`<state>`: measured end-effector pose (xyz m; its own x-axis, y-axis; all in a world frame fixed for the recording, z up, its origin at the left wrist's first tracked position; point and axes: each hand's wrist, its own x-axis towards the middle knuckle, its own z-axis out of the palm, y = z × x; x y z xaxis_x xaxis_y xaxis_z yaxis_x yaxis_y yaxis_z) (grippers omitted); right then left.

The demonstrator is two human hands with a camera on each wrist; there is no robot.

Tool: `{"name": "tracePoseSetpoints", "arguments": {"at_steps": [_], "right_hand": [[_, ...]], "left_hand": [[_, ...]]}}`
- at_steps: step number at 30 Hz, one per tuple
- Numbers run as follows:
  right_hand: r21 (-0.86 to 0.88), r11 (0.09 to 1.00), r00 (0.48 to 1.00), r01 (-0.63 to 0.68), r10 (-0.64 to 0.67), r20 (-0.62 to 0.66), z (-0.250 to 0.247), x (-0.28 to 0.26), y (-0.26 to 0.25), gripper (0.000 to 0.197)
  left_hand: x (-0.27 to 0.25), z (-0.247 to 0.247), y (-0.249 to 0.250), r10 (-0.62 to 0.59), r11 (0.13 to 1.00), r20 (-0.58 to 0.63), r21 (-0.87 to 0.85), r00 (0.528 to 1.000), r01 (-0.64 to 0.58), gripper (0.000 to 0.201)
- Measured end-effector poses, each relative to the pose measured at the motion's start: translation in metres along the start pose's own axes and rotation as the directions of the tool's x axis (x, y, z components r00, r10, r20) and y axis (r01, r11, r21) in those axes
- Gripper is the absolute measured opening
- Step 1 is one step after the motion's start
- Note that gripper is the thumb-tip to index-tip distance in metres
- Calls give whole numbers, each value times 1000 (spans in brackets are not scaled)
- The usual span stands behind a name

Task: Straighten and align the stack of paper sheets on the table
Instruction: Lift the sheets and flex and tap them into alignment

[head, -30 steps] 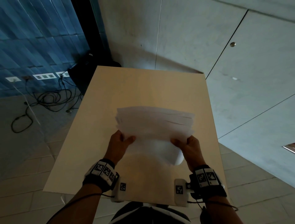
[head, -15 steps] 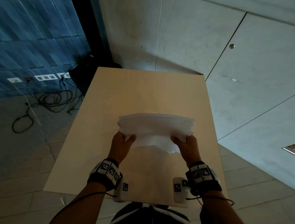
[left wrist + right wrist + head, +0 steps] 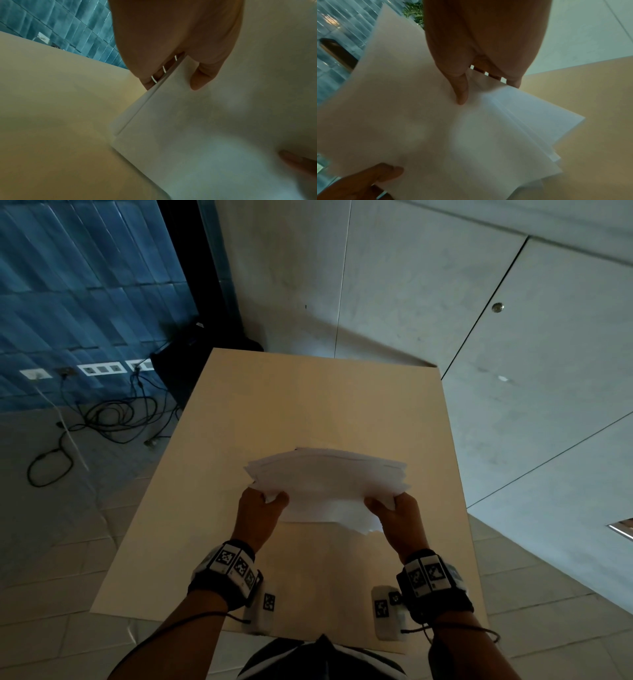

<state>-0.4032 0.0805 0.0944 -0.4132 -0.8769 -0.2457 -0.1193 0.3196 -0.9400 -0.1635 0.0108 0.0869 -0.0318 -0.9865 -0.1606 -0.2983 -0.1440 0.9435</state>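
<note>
The left hand (image 3: 258,513) and right hand (image 3: 397,517) each pinch a side of the stack of paper sheets (image 3: 329,481), thumbs on the near face. The stack stands upright on the beige table (image 3: 308,398), its sheets fanned unevenly.

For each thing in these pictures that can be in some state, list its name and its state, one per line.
stack of paper sheets: held on edge over the table, sheet edges still uneven, fanned at the lower right corner
left hand: grips the stack's left side
right hand: grips the stack's right side
cables: lying loose on the floor
</note>
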Motion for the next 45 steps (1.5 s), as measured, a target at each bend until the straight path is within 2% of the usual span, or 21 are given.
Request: {"name": "tracePoseSetpoints", "arguments": {"at_steps": [7,11,14,21,28,31,37,41,45], "right_hand": [[7,1000,1000,22,-22,-12,0,2,-2,17],[24,1000,1000,15,-15,1,-1,2,2,27],[26,999,999,43,-43,14,-2,2,3,35],[17,998,997,61,-61,-39,-3,-1,-3,27],[118,985,989,124,-112,-101,-1,-3,-8,28],[159,979,988,126,-109,-110,2,-3,-4,32],[79,993,995,87,-82,-57,5,1,9,36],[13,1000,999,27,-27,-34,5,6,12,23],[13,999,998,45,-44,-55,3,7,7,14]], "left_hand": [[0,1,6,6,997,-23,-71,1000,-8,30],[-5,1,9,-19,995,-26,-103,999,17,41],[-5,0,11,-10,995,-42,-104,999,6,37],[-7,3,19,64,993,-61,-90,996,-69,24],[-5,8,24,88,983,-90,-154,992,-101,26],[-7,10,25,99,975,-72,-190,992,-111,33],[-2,11,9,50,984,-52,-168,997,-58,37],[1,11,9,6,982,-48,-189,999,-15,37],[4,11,11,20,980,-66,-194,998,-33,35]]}}
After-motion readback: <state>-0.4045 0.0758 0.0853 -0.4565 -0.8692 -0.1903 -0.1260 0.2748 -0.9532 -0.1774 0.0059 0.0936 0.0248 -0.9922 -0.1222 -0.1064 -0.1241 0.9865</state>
